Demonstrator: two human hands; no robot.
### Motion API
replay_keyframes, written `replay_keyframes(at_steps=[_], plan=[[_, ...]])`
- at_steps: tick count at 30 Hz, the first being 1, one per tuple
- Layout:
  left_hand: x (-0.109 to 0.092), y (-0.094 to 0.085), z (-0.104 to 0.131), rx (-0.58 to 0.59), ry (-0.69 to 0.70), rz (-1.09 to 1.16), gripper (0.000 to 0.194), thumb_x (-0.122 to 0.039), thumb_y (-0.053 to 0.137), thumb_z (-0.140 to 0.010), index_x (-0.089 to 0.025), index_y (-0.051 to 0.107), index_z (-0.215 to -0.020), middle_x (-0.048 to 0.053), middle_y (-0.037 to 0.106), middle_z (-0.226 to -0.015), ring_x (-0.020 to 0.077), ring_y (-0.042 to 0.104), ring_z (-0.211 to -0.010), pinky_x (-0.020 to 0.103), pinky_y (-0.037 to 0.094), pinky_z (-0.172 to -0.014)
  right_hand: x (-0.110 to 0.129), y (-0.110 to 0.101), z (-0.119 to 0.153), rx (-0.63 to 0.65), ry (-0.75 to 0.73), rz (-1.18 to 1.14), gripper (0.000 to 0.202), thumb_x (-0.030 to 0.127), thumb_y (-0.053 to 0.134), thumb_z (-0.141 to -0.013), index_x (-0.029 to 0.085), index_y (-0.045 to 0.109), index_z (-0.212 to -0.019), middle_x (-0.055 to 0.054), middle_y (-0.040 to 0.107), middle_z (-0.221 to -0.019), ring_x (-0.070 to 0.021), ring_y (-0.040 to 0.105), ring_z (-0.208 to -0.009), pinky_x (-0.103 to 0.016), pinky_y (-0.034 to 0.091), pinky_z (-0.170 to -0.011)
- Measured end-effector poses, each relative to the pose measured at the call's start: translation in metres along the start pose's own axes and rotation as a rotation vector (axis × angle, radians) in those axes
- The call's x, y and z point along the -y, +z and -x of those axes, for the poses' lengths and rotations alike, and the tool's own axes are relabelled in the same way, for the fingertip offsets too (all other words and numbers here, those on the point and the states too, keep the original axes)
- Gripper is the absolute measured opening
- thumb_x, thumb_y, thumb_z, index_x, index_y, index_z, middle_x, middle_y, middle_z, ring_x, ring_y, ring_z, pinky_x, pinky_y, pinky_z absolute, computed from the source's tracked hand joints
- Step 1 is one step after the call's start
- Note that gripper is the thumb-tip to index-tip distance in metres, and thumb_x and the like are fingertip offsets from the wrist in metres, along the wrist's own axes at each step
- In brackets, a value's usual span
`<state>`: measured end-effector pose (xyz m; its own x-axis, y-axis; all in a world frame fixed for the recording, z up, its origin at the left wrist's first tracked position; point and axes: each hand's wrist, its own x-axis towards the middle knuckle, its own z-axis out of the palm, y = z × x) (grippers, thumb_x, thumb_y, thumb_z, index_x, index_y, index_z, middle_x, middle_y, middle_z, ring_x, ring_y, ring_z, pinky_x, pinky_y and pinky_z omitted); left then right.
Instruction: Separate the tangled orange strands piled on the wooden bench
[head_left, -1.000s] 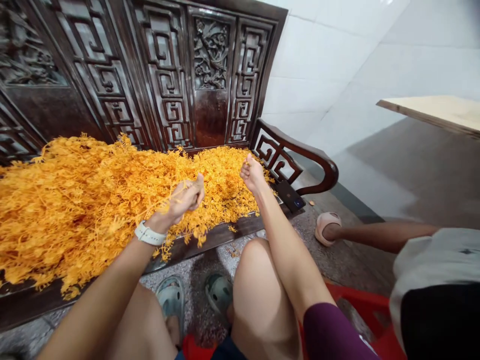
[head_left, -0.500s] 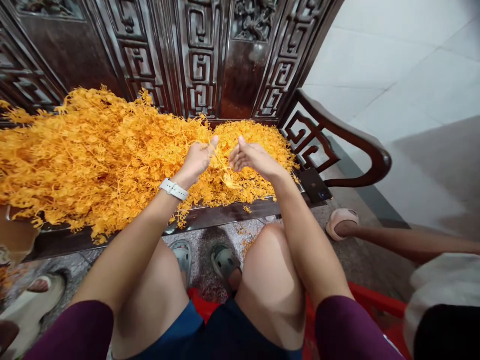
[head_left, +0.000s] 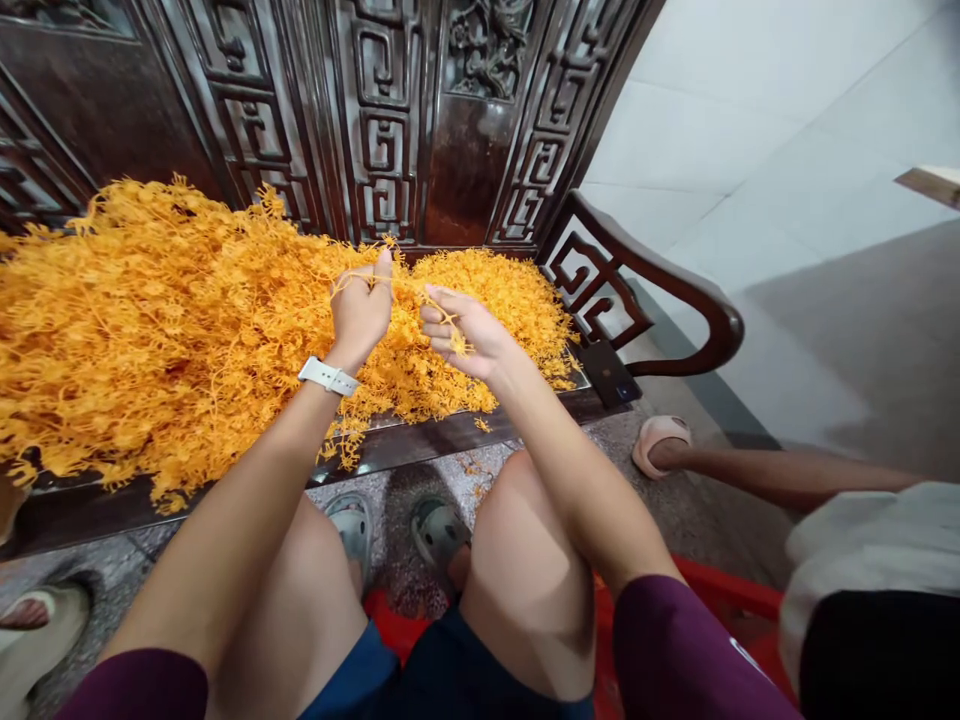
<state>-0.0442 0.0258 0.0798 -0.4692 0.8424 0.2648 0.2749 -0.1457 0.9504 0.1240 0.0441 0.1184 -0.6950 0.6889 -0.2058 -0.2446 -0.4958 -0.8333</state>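
Observation:
A thin orange strand (head_left: 407, 284) with branching ends runs between my two hands. My left hand (head_left: 363, 305), with a white watch band at the wrist, is closed on the strand, thumb pointing up. My right hand (head_left: 466, 332) holds the other part between thumb and fingers, and a frilly tip hangs over its fingers. Beneath and around both hands lies a large heap of similar orange pieces (head_left: 187, 320), spread along the dark wooden bench (head_left: 420, 437). A smaller, flatter mound (head_left: 495, 285) of them is at the right.
The carved bench back (head_left: 472, 170) rises behind the heap, and a curved armrest (head_left: 697, 300) stands at the right. A dark phone (head_left: 611, 375) lies on the bench end. At the right are another person's leg (head_left: 780, 478) and sandal; another sandal (head_left: 52, 625) is at lower left.
My hands have closed on a strand that is now stretched between them; before, their fingers were more open. The view has shifted slightly, with the bench farther left in the frame.

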Motion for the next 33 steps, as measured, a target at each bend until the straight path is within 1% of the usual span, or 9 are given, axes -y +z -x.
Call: replay_keyframes(at_steps=[3,7,10,15,18,21,24,28,33], plan=[[-0.001,-0.005,0.005,-0.015,0.095,-0.08,0.05,-0.044,0.072,-0.097,-0.021,0.055,-0.055,-0.001,0.045,-0.056,0.0141,0.039,-0.058,0.032,0.025,-0.058,0.005,-0.011,-0.002,-0.155,-0.183,0.119,0.028,0.033,0.065,-0.105,0.025,0.041,-0.092,0.009,0.036,-0.067,-0.0063,0.023,-0.051,-0.02,0.02,-0.046],[-0.004,-0.006,0.02,0.321,0.097,-0.011,0.021,-0.033,0.086,-0.081,-0.019,0.074,-0.073,-0.007,0.039,-0.052,0.01,0.029,-0.051,0.029,0.018,-0.054,0.01,-0.03,-0.006,-0.348,-0.388,0.28,0.031,0.038,0.063,-0.105,0.026,0.039,-0.09,0.007,0.034,-0.069,-0.0087,0.024,-0.053,-0.022,0.023,-0.05],[-0.011,0.004,0.033,0.454,0.091,0.097,0.026,-0.041,0.086,-0.084,-0.019,0.082,-0.096,-0.006,0.046,-0.053,0.01,0.035,-0.051,0.026,0.024,-0.053,0.011,-0.037,-0.005,-0.374,-0.443,0.385,0.027,0.038,0.062,-0.104,0.026,0.043,-0.089,0.006,0.037,-0.068,-0.0105,0.028,-0.054,-0.024,0.025,-0.05],[-0.024,0.029,0.04,0.274,-0.181,0.454,0.038,-0.058,0.077,-0.095,-0.02,0.072,-0.095,0.005,0.074,-0.081,0.0114,0.062,-0.063,0.022,0.048,-0.06,0.011,-0.03,0.003,-0.239,-0.42,0.561,0.027,0.045,0.068,-0.101,0.026,0.053,-0.091,0.001,0.052,-0.077,-0.0126,0.044,-0.063,-0.026,0.035,-0.054],[-0.025,0.037,0.039,0.219,-0.319,0.674,0.024,-0.042,0.076,-0.099,-0.021,0.067,-0.094,0.004,0.077,-0.087,0.0106,0.068,-0.068,0.021,0.055,-0.067,0.011,-0.029,0.002,-0.216,-0.497,0.661,0.027,0.048,0.074,-0.097,0.026,0.059,-0.094,-0.001,0.058,-0.089,-0.0146,0.053,-0.077,-0.028,0.045,-0.064],[-0.025,0.036,0.038,0.144,-0.405,0.862,0.013,-0.024,0.063,-0.105,-0.022,0.061,-0.092,0.005,0.079,-0.095,0.012,0.074,-0.077,0.025,0.061,-0.078,0.012,-0.037,-0.005,-0.327,-0.681,0.729,0.031,0.048,0.081,-0.091,0.024,0.063,-0.091,-0.002,0.057,-0.1,-0.0151,0.053,-0.089,-0.028,0.047,-0.074],[-0.029,0.031,0.037,0.126,-0.485,1.008,0.02,-0.018,0.053,-0.108,-0.022,0.055,-0.088,0.005,0.079,-0.094,0.0157,0.078,-0.084,0.032,0.064,-0.087,0.01,-0.044,-0.013,-0.319,-0.727,0.656,0.033,0.047,0.084,-0.087,0.024,0.061,-0.089,-0.001,0.054,-0.095,-0.0144,0.05,-0.087,-0.029,0.046,-0.076],[-0.039,0.024,0.033,0.082,-0.621,1.165,0.028,-0.008,0.043,-0.107,-0.02,0.056,-0.085,0.001,0.067,-0.074,0.0109,0.071,-0.07,0.024,0.062,-0.084,0.002,-0.041,-0.016,-0.09,-0.597,0.452,0.036,0.044,0.088,-0.083,0.024,0.059,-0.091,0.001,0.054,-0.088,-0.0129,0.052,-0.08,-0.029,0.048,-0.073],[-0.052,0.019,0.033,0.109,-0.564,1.264,0.033,0.002,0.038,-0.101,-0.02,0.053,-0.081,-0.001,0.057,-0.071,0.0067,0.06,-0.059,0.017,0.058,-0.075,-0.008,-0.026,-0.019,0.054,-0.468,0.234,0.034,0.034,0.086,-0.083,0.026,0.056,-0.095,0.001,0.059,-0.09,-0.0142,0.061,-0.087,-0.029,0.055,-0.078]])
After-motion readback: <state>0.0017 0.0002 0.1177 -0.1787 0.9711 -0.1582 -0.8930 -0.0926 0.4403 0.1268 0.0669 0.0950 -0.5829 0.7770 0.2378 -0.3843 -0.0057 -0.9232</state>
